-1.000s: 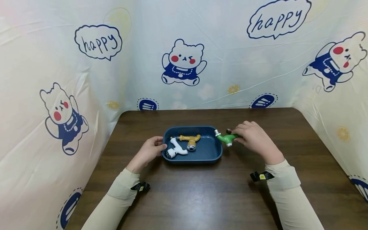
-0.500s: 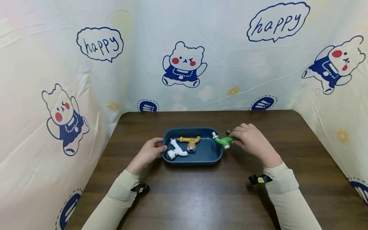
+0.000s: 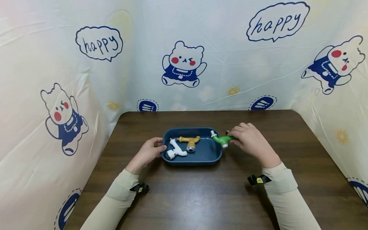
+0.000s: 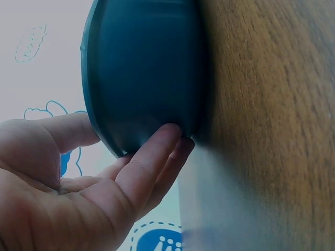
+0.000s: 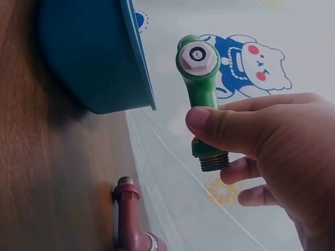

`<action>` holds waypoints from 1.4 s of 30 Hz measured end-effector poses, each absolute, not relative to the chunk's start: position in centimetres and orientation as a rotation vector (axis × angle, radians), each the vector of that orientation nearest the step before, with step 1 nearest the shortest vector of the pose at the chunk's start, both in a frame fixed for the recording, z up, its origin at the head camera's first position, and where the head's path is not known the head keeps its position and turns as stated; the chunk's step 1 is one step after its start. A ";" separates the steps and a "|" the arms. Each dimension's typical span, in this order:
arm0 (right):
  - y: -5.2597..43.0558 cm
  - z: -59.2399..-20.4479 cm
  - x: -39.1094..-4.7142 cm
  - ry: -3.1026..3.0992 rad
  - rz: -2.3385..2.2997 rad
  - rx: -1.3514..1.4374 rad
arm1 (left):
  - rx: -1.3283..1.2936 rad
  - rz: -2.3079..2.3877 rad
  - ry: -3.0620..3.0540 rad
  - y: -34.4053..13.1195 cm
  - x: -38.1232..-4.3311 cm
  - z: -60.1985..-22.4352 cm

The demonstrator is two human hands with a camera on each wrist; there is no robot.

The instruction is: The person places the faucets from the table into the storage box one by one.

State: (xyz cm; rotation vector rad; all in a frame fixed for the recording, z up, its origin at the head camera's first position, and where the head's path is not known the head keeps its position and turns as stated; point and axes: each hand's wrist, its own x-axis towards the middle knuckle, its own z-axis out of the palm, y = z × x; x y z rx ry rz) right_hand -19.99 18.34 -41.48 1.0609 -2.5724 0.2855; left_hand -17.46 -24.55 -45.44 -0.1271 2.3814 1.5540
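The left hand (image 3: 148, 150) gripped a blue tray (image 3: 205, 150). The right hand (image 3: 249, 140) pinched a green faucet (image 3: 223, 140) near it.

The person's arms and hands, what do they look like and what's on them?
The left hand and right hand wear no gloves. The left sleeve and right sleeve are plain, long and cream-coloured. Each arm also has a small black gadget with a yellow mark: the left gadget and the right gadget.
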 end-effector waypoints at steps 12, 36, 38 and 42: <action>18.1 -41.9 -20.3 -2.546 0.277 1.069 | -0.112 1.562 2.384 -24.8 -17.8 -45.7; 17.5 -42.3 -20.2 -2.529 0.257 1.079 | -0.091 1.569 2.373 -24.8 -17.7 -45.7; 17.4 -42.3 -20.2 -2.532 0.254 1.086 | -0.093 1.568 2.372 -24.8 -17.6 -45.6; 17.3 -42.3 -20.2 -2.537 0.235 1.094 | -0.094 1.569 2.369 -24.8 -17.7 -45.6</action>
